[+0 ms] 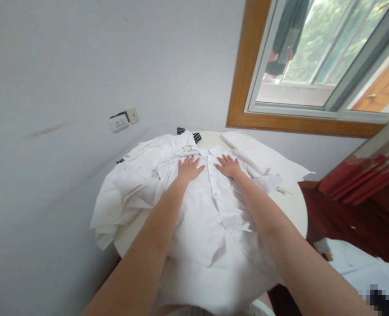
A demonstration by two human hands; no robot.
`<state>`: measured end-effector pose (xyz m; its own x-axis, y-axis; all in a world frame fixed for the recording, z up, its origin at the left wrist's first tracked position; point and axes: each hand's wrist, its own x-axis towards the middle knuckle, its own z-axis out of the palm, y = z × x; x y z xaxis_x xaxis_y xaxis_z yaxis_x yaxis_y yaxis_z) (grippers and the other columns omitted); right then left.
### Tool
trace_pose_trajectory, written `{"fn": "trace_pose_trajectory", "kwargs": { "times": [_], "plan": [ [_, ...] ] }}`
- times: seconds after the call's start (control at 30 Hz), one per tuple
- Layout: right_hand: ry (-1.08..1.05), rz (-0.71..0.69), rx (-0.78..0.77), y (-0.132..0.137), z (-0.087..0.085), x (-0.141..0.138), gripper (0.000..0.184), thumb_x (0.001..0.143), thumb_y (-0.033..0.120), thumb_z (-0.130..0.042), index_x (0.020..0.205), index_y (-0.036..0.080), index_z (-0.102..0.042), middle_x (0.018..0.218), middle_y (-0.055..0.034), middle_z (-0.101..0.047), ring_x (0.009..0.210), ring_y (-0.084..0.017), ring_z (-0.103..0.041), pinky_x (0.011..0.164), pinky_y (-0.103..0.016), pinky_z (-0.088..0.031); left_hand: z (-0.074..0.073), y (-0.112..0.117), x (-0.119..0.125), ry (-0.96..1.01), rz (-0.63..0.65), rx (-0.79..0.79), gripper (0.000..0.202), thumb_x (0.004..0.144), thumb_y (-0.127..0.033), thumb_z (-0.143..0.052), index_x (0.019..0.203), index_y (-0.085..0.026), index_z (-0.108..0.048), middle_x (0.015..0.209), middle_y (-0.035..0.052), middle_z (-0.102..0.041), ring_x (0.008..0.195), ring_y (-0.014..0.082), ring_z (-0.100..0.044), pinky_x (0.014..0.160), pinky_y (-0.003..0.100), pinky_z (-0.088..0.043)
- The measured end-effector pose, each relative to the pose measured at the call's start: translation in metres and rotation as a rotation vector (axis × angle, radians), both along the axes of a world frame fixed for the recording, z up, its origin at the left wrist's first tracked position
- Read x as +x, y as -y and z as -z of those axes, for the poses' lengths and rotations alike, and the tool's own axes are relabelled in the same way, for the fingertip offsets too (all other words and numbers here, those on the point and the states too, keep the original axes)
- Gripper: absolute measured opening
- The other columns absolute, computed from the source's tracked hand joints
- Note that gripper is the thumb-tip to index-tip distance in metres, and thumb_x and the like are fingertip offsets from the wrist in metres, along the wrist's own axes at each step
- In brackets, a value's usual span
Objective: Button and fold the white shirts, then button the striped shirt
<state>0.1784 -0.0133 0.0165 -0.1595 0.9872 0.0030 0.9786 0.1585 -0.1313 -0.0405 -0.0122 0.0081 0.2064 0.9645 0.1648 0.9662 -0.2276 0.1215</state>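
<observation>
A white button-up shirt (199,219) lies front side up on a round cream table (291,210), its collar at the far side and its hem toward me. On the left of its chest, my left hand (189,169) rests flat with the fingers spread. My right hand (227,166) presses flat on the other side of the button placket, fingers also apart. Neither hand grips anything. More white garments (131,180) are heaped at the left of the table. A folded white cloth (263,153) lies at the far right.
A black-and-white striped piece (197,138) sits at the table's back edge. The wall beside it carries a socket (118,123). A wood-framed window (235,118) is at the back right, with a red curtain (352,175) below. Pale cloth (358,263) lies at lower right.
</observation>
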Motion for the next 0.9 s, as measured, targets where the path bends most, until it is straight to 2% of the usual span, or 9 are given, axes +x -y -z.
{"fn": "trace_pose_trajectory", "kwargs": {
  "times": [0.17, 0.27, 0.33, 0.43, 0.53, 0.63, 0.7, 0.77, 0.9],
  "plan": [
    [0.022, -0.006, -0.011, -0.005, -0.002, 0.002, 0.066, 0.092, 0.064, -0.015, 0.148, 0.031, -0.024, 0.157, -0.0040, -0.015, 0.143, -0.027, -0.012, 0.111, -0.057, -0.011, -0.007, 0.007, 0.004, -0.048, -0.038, 0.119, 0.051, 0.094, -0.044, -0.027, 0.136, -0.024, -0.048, 0.144, 0.0102, -0.044, 0.135, 0.0295, -0.033, 0.110, 0.053, -0.020],
    [0.074, 0.022, 0.056, 0.000, -0.005, -0.004, 0.061, 0.094, 0.059, -0.018, 0.146, 0.029, -0.031, 0.156, -0.0075, -0.022, 0.142, -0.030, -0.017, 0.108, -0.063, -0.011, -0.017, 0.024, 0.014, -0.111, 0.066, 0.229, 0.041, 0.093, -0.021, -0.029, 0.118, -0.018, -0.061, 0.121, 0.0139, -0.060, 0.126, 0.0270, -0.042, 0.107, 0.047, -0.025],
    [0.123, 0.036, 0.179, 0.007, -0.010, -0.011, 0.055, 0.096, 0.052, -0.022, 0.141, 0.026, -0.041, 0.153, -0.0107, -0.027, 0.141, -0.033, -0.018, 0.107, -0.066, -0.006, -0.024, 0.039, 0.021, -0.136, 0.140, 0.209, 0.037, 0.090, -0.015, -0.032, 0.110, -0.017, -0.063, 0.111, 0.0138, -0.063, 0.118, 0.0264, -0.048, 0.102, 0.045, -0.032],
    [0.180, -0.027, 0.324, 0.024, -0.021, -0.022, 0.045, 0.096, 0.034, -0.030, 0.132, 0.020, -0.052, 0.151, -0.0124, -0.032, 0.140, -0.032, -0.020, 0.109, -0.063, -0.002, -0.028, 0.065, 0.024, -0.126, 0.139, 0.101, 0.032, 0.091, -0.023, -0.036, 0.106, -0.019, -0.063, 0.104, 0.0119, -0.065, 0.108, 0.0260, -0.054, 0.091, 0.041, -0.041],
    [0.165, -0.104, 0.254, 0.048, -0.030, -0.026, 0.041, 0.093, 0.026, -0.033, 0.123, 0.018, -0.059, 0.140, -0.0141, -0.047, 0.131, -0.030, -0.037, 0.109, -0.054, -0.019, -0.022, 0.090, 0.019, -0.109, 0.168, 0.066, 0.036, 0.094, -0.035, -0.036, 0.115, -0.019, -0.060, 0.117, 0.0117, -0.063, 0.113, 0.0253, -0.054, 0.092, 0.038, -0.043],
    [0.117, -0.170, 0.107, 0.080, -0.027, -0.022, 0.042, 0.095, 0.029, -0.029, 0.122, 0.019, -0.060, 0.129, -0.0138, -0.056, 0.119, -0.027, -0.050, 0.102, -0.043, -0.035, -0.010, 0.105, 0.012, -0.083, 0.176, 0.111, 0.046, 0.095, -0.040, -0.031, 0.133, -0.021, -0.049, 0.143, 0.0104, -0.045, 0.131, 0.0256, -0.040, 0.106, 0.044, -0.033],
    [0.096, -0.211, 0.094, 0.100, -0.017, -0.015, 0.045, 0.096, 0.038, -0.029, 0.133, 0.022, -0.051, 0.139, -0.0115, -0.049, 0.126, -0.027, -0.045, 0.102, -0.044, -0.036, -0.003, 0.105, 0.010, -0.058, 0.156, 0.107, 0.052, 0.096, -0.044, -0.026, 0.139, -0.022, -0.043, 0.149, 0.0088, -0.037, 0.137, 0.0262, -0.032, 0.111, 0.050, -0.025],
    [0.084, -0.204, 0.130, 0.114, -0.006, -0.009, 0.051, 0.097, 0.048, -0.026, 0.141, 0.027, -0.040, 0.149, -0.0087, -0.036, 0.135, -0.029, -0.033, 0.105, -0.051, -0.030, 0.001, 0.098, 0.010, -0.037, 0.150, 0.082, 0.057, 0.095, -0.049, -0.022, 0.141, -0.022, -0.041, 0.150, 0.0089, -0.034, 0.139, 0.0267, -0.030, 0.112, 0.053, -0.022],
    [0.073, -0.146, 0.154, 0.113, 0.008, -0.003, 0.055, 0.096, 0.056, -0.021, 0.145, 0.033, -0.032, 0.155, -0.0049, -0.024, 0.141, -0.028, -0.022, 0.109, -0.057, -0.020, 0.004, 0.075, 0.011, -0.025, 0.162, 0.038, 0.062, 0.093, -0.055, -0.023, 0.143, -0.022, -0.038, 0.152, 0.0087, -0.029, 0.140, 0.0271, -0.026, 0.113, 0.054, -0.017]
  ]
}}
